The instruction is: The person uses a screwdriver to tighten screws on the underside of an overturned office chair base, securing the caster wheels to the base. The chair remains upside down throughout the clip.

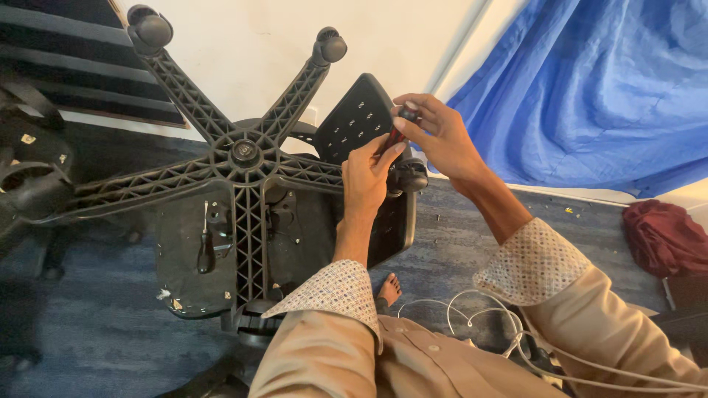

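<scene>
left hand (366, 175): fingers pinching the screwdriver (396, 133) shaft, centre frame
right hand (435, 133): curled round the handle top
chair (243, 214): upturned, wheels up, left of centre

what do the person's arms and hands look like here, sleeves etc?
Both hands, left hand and right hand, are bare: no gloves, rings or watch visible. Both arms wear loose tan long sleeves, rolled back to show pale cuffs with a fine dotted print. Forearms are uncovered.
</scene>
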